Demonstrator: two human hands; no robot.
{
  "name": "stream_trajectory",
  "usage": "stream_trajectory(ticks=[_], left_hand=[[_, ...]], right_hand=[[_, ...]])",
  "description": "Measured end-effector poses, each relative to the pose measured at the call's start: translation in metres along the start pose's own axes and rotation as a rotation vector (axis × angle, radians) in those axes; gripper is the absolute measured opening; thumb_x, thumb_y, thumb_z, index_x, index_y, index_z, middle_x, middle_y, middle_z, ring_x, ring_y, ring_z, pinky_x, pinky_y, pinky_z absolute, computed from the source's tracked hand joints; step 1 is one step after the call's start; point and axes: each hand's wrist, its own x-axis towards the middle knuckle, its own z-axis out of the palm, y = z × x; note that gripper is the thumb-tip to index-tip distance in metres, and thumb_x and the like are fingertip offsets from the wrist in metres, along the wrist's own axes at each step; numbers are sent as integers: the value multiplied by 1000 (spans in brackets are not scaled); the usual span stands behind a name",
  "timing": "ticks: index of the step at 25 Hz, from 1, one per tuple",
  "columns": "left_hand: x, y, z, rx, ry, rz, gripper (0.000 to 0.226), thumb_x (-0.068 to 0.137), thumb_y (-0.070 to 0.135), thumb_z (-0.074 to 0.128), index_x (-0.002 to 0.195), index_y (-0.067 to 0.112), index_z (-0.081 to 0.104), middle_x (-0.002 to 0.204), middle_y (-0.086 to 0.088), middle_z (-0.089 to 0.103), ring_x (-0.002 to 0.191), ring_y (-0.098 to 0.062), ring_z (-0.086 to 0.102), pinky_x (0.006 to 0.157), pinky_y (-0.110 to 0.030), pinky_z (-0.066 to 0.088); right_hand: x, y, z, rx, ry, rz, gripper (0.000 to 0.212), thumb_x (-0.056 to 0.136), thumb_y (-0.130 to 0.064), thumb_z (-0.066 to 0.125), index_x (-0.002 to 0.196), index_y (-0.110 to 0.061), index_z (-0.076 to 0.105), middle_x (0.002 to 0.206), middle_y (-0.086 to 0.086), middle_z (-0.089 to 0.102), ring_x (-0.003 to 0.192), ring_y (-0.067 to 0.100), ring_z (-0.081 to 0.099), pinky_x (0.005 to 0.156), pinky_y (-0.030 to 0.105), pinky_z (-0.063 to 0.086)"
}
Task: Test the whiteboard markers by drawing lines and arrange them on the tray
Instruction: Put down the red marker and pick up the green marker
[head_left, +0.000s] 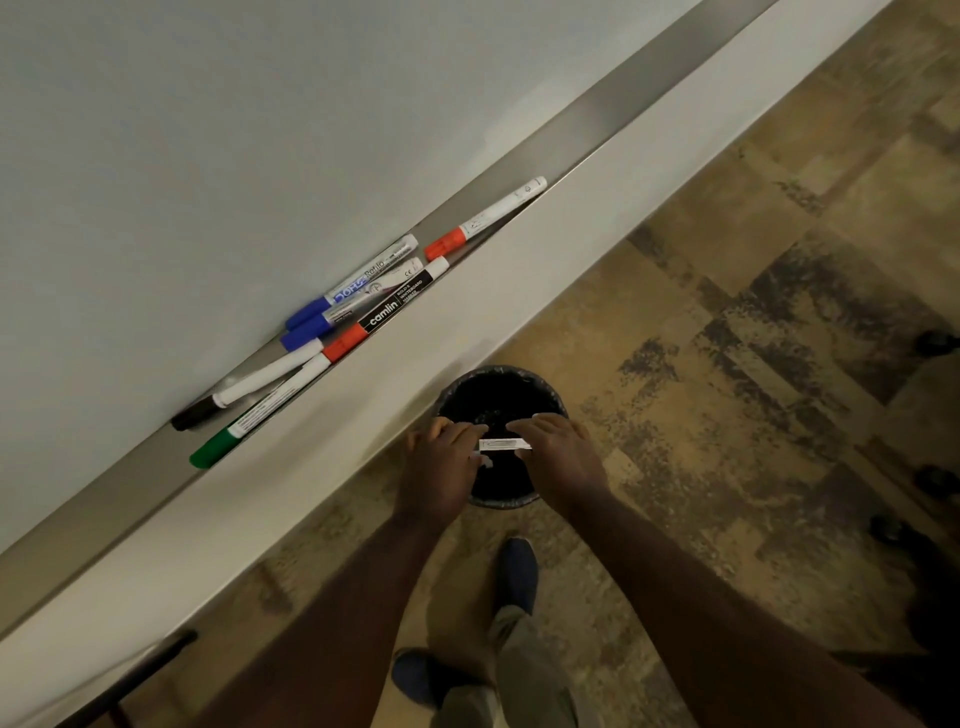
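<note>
Both hands hold one white marker (505, 444) level over a black bin (498, 402) on the floor. My left hand (441, 467) grips its left end and my right hand (558, 454) grips its right end; both ends are hidden in the fingers. On the metal tray (613, 111) under the whiteboard (208, 130) lie several markers: an orange-capped one (485, 218) apart to the right, two blue-capped ones (358, 283), a black and orange one (387, 309), a black-capped one (244, 384) and a green-capped one (260, 415).
A white ledge (363, 374) runs below the tray. Patterned brown flooring (727, 338) spreads to the right. My feet in blue shoes (517, 574) stand just behind the bin. Dark shapes sit at the right edge.
</note>
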Motion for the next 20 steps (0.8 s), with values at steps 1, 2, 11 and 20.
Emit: stream_trajectory(ticks=[1, 2, 11, 20], left_hand=[[1, -1, 1, -14, -12, -16, 40, 89, 32, 61, 129, 28, 56, 125, 8, 60, 121, -23, 48, 91, -43, 37], [2, -2, 1, -25, -27, -27, 43, 91, 34, 59, 133, 28, 53, 131, 7, 57, 125, -22, 46, 94, -43, 35], [-32, -13, -33, -30, 1, -72, 44, 94, 43, 49, 136, 32, 47, 134, 11, 53, 127, -17, 41, 93, -37, 30], [-105, -44, -104, -34, 319, -160, 36, 95, 41, 39, 122, 28, 58, 116, 9, 63, 109, -15, 55, 89, -34, 36]], right_hand=[[1, 4, 1, -9, 19, 11, 44, 87, -17, 65, 131, -15, 56, 130, 5, 61, 130, 26, 45, 101, 40, 33], [2, 7, 0, -12, 33, 24, 45, 87, -16, 66, 131, -15, 56, 132, 5, 60, 131, 26, 44, 102, 41, 33], [-4, -19, -15, 6, 101, -33, 38, 86, -16, 68, 123, -15, 62, 125, 5, 64, 125, 26, 51, 98, 44, 39], [-4, -116, -37, 79, 262, -379, 26, 90, -27, 55, 106, -14, 70, 107, 4, 71, 101, 26, 64, 90, 42, 48]])
